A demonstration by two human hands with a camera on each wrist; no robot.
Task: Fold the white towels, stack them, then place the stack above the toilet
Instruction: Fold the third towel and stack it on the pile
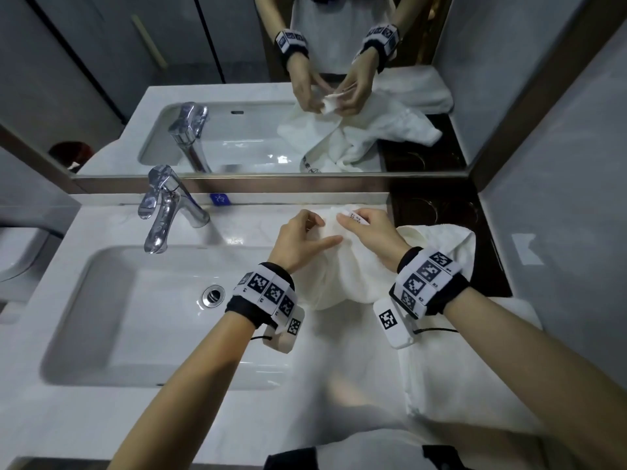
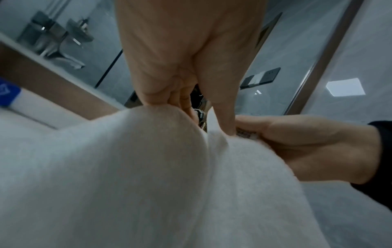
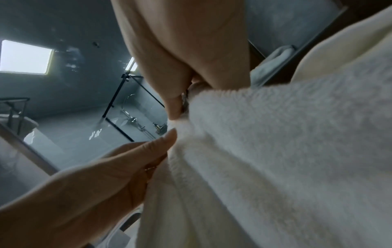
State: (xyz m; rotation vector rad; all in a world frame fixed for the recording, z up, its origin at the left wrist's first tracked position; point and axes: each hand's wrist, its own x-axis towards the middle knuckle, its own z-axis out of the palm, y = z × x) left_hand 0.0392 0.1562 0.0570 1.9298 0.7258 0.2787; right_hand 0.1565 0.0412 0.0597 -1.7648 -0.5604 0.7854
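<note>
White marble-look vanity counter [image 1: 101, 225] stretches under the mirror, glossy and pale. Set into it on the left, a rectangular white ceramic basin [image 1: 84, 320] with a round chrome drain [image 1: 213, 295]. Behind the basin stands a chrome single-lever faucet [image 1: 166, 208], spout reaching over the bowl. A small blue label [image 1: 220, 199] sits on the back ledge. To the right, a crumpled white terry towel [image 1: 342, 266] bunches up on the counter, just beside the basin's edge. More white towel cloth [image 1: 475, 385] lies flat at the near right corner, blurred.
</note>
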